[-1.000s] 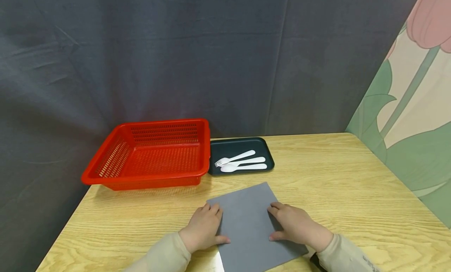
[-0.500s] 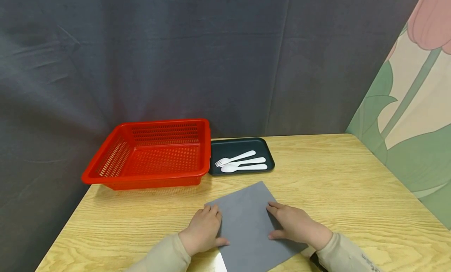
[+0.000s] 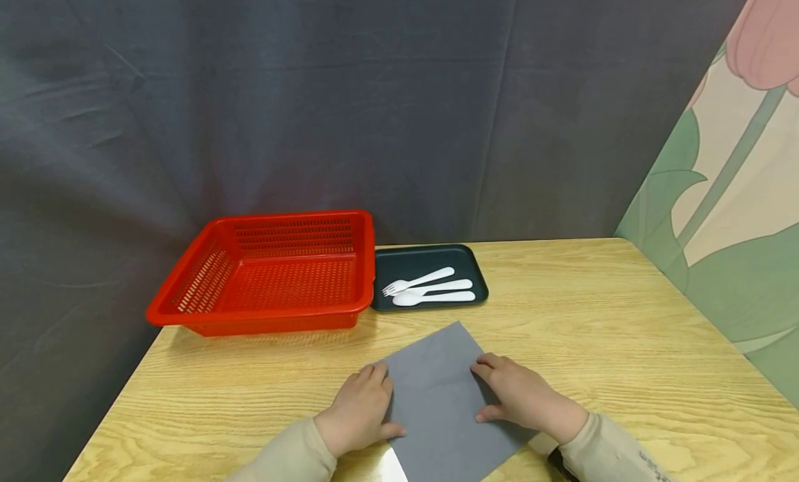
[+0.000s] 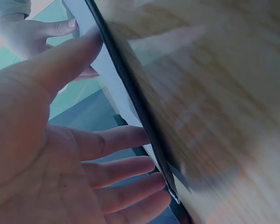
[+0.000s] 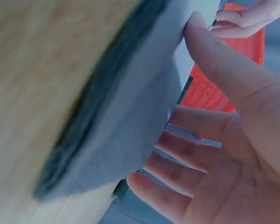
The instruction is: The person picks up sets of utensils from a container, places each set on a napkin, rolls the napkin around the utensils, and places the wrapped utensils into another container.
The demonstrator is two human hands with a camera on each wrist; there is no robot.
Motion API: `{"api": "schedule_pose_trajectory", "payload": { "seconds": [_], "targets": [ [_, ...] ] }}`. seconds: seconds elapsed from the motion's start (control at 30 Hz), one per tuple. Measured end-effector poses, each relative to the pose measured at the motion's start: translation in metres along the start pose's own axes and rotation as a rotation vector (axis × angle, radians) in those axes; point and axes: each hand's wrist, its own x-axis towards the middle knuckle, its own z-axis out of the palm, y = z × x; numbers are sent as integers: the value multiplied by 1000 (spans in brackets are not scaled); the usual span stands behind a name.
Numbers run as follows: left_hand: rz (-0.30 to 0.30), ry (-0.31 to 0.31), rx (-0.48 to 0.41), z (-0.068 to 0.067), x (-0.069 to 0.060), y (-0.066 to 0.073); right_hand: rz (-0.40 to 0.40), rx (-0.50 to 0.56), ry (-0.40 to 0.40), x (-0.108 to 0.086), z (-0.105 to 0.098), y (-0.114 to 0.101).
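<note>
Working on a grey cloth [image 3: 437,406] on the wooden table [image 3: 593,315], spread on the near side of the dark tray [image 3: 399,260], with one corner turned toward the tray and not quite touching it. Resting the left hand [image 3: 358,409] along the edge below the tray's left end, with fingers extended and thumb laid on top — touching, not clutching. Resting the right hand [image 3: 521,395] likewise on the edge below the tray's right end, with fingers loosely extended and thumb on the surface, without plainly gripping anything. Risking, from here, a worse slant against the tray, probably through pushing harder with one hand than with the other. Risking a slide too, perhaps from light fingertip contact on a smooth-looking tabletop, or a rucked-up middle from squeezing both edges inward. Possibly misaligning what look like layers at the edge in the right wrist view, by dragging only the uppermost with the thumb. Also risking a bump to the tray from shoving the cloth too far forward — jostling the white fork [image 3: 419,281] and white spoon [image 3: 437,298] lying in it, or nudging the tray against the red basket [image 3: 281,324] just beside its left end.
</note>
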Motion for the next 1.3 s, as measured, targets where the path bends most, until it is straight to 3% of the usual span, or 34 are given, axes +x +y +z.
{"api": "schedule_pose_trajectory", "payload": {
  "seconds": [0.17,0.27,0.63,1.3],
  "targets": [
    [-36,-85,-76,-3,-1,1,27,21,-26,1,0,-1],
    [-47,-103,-85,-4,-1,1,31,27,-38,1,0,0],
    [-26,-29,-17,-1,-2,3,-49,58,-49,-1,-4,6],
    [-11,-12,-11,0,-2,3,-42,164,-161,10,-12,11]
  ]
}}
